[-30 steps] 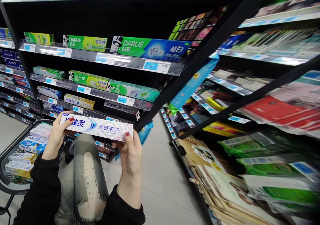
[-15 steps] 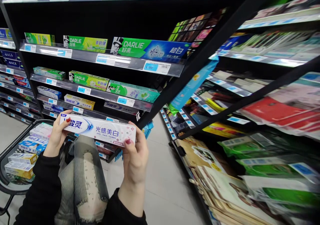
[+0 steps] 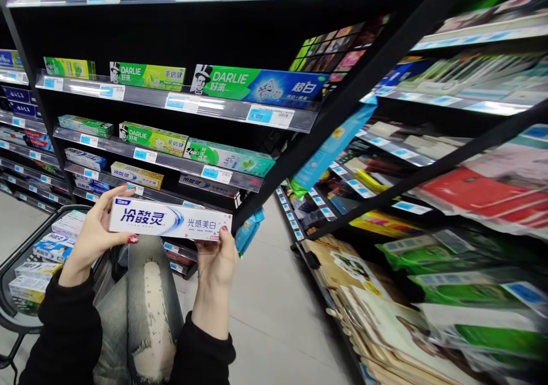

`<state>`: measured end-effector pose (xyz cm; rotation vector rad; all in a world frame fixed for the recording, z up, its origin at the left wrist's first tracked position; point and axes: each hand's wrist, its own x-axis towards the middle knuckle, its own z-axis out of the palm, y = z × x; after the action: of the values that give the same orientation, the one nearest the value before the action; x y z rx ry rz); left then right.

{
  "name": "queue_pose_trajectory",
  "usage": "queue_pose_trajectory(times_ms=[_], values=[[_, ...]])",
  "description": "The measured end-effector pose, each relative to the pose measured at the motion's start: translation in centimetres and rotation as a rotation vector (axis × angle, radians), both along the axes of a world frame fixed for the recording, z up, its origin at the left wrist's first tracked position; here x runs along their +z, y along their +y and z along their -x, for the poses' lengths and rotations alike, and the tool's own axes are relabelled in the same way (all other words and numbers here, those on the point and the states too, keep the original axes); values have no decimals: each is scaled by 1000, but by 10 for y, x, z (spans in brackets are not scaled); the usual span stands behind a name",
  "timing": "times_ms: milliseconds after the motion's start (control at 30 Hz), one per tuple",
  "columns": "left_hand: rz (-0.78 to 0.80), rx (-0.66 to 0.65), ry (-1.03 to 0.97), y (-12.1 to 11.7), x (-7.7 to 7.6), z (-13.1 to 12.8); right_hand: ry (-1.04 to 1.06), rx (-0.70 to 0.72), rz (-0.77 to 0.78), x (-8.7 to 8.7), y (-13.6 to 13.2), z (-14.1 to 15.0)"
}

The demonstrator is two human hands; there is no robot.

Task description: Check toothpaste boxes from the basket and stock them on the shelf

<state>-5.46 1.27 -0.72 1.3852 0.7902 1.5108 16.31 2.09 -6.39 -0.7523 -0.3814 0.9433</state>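
Between my two hands is a long white toothpaste box point(image 3: 171, 219) with blue lettering and small pink flowers, its printed front turned up toward me. My left hand point(image 3: 96, 225) grips the left end, thumb along the lower edge and fingers at the top. At the other end, my right hand point(image 3: 218, 253) holds the box with its thumb on the front corner; its other fingers are mostly hidden behind. The box hangs over my knees, in front of the lower shelves.
Toothpaste boxes point(image 3: 259, 85) line the black shelves ahead, with price tags on the edges. A black-rimmed basket point(image 3: 8, 311) holding several boxes stands at left. On the right, another rack carries packaged goods point(image 3: 479, 196). Blue packets point(image 3: 336, 145) hang at the shelf end.
The toothpaste box has turned more level and its full front shows. My left thumb has moved from the front to the lower edge; my right hand has shifted slightly left and lower.
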Motion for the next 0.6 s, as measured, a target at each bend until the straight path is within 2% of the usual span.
queue_pose_trajectory(times_ms=[200,333,467,600], values=[[-68,105,233,-25,14,-28,149,81,18,-31,23,3],[-248,235,461,-37,17,-41,178,192,43,-46,29,9],[-415,293,551,-43,19,-50,185,333,78,-52,29,16],[-473,297,552,-44,20,-54,208,384,92,-52,27,20]])
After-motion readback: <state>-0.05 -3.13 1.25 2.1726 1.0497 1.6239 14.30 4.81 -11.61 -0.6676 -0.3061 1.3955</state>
